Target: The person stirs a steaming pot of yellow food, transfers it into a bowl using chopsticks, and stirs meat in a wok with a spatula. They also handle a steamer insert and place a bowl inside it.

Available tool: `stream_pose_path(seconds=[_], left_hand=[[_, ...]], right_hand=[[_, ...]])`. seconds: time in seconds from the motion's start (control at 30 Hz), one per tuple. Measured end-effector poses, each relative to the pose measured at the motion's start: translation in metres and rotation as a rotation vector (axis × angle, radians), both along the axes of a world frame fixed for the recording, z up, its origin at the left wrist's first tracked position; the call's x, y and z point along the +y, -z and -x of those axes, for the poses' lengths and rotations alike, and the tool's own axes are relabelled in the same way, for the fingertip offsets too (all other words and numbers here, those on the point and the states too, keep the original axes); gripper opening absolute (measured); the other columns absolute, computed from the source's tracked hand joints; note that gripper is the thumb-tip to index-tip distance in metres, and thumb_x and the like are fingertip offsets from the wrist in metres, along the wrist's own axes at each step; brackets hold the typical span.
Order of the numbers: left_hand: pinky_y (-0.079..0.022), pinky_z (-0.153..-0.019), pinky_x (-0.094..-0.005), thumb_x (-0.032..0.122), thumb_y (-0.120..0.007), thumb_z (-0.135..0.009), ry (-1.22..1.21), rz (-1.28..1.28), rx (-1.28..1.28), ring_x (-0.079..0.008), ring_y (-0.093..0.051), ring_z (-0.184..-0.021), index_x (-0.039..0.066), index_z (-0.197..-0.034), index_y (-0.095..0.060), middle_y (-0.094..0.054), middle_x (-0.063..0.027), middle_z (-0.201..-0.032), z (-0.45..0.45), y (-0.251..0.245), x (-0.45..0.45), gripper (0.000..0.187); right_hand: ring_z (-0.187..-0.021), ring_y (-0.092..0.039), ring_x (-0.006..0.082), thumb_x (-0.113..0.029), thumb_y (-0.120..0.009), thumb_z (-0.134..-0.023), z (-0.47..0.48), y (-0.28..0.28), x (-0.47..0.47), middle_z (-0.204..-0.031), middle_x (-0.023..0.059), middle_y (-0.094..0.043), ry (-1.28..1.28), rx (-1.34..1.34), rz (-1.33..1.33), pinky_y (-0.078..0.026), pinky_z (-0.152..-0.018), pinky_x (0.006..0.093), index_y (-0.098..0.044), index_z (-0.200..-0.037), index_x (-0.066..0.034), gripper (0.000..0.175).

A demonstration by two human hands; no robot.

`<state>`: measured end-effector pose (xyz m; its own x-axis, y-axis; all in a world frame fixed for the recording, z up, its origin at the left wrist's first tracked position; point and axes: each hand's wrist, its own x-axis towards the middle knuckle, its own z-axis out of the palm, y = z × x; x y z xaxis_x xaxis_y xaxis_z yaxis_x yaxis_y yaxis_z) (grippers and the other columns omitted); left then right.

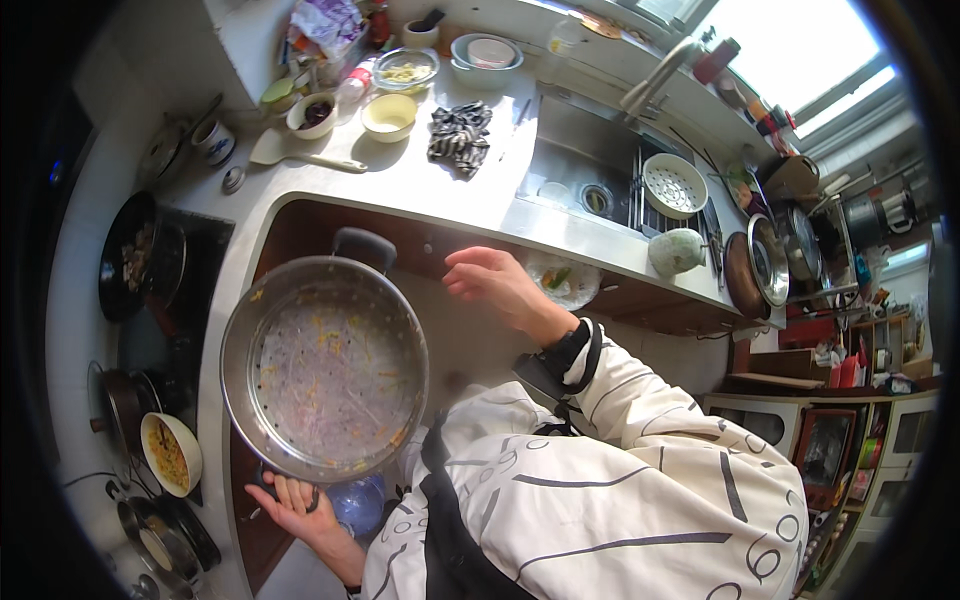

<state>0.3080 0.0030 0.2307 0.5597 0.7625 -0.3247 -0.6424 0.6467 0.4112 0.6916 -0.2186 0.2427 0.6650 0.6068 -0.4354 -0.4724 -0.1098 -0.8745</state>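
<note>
My left hand [300,506] grips the lower dark handle of a wide stainless steel steamer pan [238,337]. The pan is held up in front of the counter's inner corner, its inside facing me. Small dark holes dot its bottom, and orange and yellow vegetable shreds cling to the base and wall. Its other black handle [365,247] is at the top, with no hand on it. To the right of the pan, my right hand [499,289] is in the air, holding nothing, fingers loosely bent and the thumb apart.
Along the white counter [315,180] lie a spatula [307,157], a yellow bowl [388,118] and a striped cloth [460,137]. A steel sink [570,150] is at right, near a white colander [675,186] and a gourd [677,252]. Left are a wok [127,255] and a bowl of shreds [171,454].
</note>
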Motion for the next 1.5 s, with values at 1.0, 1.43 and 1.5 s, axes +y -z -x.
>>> stream_pose_path(seconds=[1.0,1.43,1.5], left_hand=[[-0.03,-0.036,-0.0284,0.058,-0.059,-0.093,0.675,0.08,0.167,-0.0094,-0.036,-0.034,0.008,-0.086,-0.057,-0.04,0.0044,-0.05,-0.493,0.177,-0.225,0.051],[-0.049,-0.058,-0.0261,0.053,-0.052,-0.099,0.699,-0.31,0.581,-0.0105,-0.053,-0.067,0.01,-0.116,-0.058,-0.056,-0.0022,-0.088,-0.313,0.181,-0.053,0.047],[-0.048,-0.058,-0.0241,0.049,-0.052,-0.099,0.554,-0.329,0.598,-0.0085,-0.052,-0.069,0.011,-0.11,-0.059,-0.055,-0.0002,-0.085,-0.215,0.168,-0.006,0.04]], right_hand=[[-0.108,-0.059,0.03,-0.025,-0.056,-0.098,0.056,0.021,-0.228,-0.125,0.0176,-0.061,0.763,0.023,0.354,-0.047,-0.093,0.0419,-0.055,-0.134,-0.0021,0.042],[-0.102,-0.063,0.0385,-0.025,-0.052,-0.099,0.014,-0.004,-0.091,-0.111,0.0217,-0.064,-0.173,-1.094,0.311,-0.053,-0.083,0.0453,-0.061,-0.122,0.0034,0.038],[-0.101,-0.062,0.0418,-0.037,-0.048,-0.099,0.017,-0.011,-0.05,-0.105,0.0252,-0.065,-0.249,-1.11,0.212,-0.052,-0.082,0.0459,-0.062,-0.12,0.0037,0.048]])
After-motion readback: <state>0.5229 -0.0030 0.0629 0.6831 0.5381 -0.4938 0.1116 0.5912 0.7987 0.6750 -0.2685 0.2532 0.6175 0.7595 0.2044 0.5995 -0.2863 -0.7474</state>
